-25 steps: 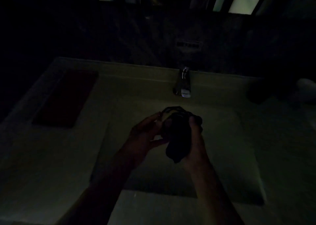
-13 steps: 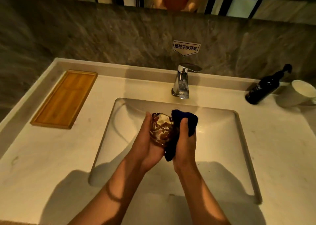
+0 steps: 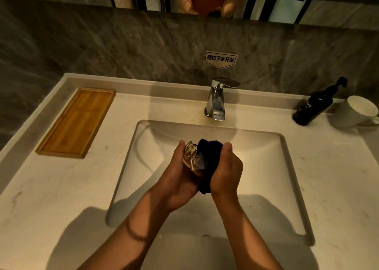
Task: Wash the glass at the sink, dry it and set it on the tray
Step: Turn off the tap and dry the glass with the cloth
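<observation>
Left hand (image 3: 180, 179): grips the glass (image 3: 191, 157) above the sink (image 3: 287, 167).
Right hand (image 3: 226, 171): presses a dark cloth (image 3: 207, 146) against the glass.
Tray (image 3: 75, 123): on the desk (image 3: 51, 198), far left.

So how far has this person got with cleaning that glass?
Washing looks finished: no water runs from the tap. Drying is in hand: the left hand holds the glass over the sink while the right hand presses a dark blue cloth against it. Still left is setting it on the wooden tray at the left of the counter, which holds nothing yet.
</observation>
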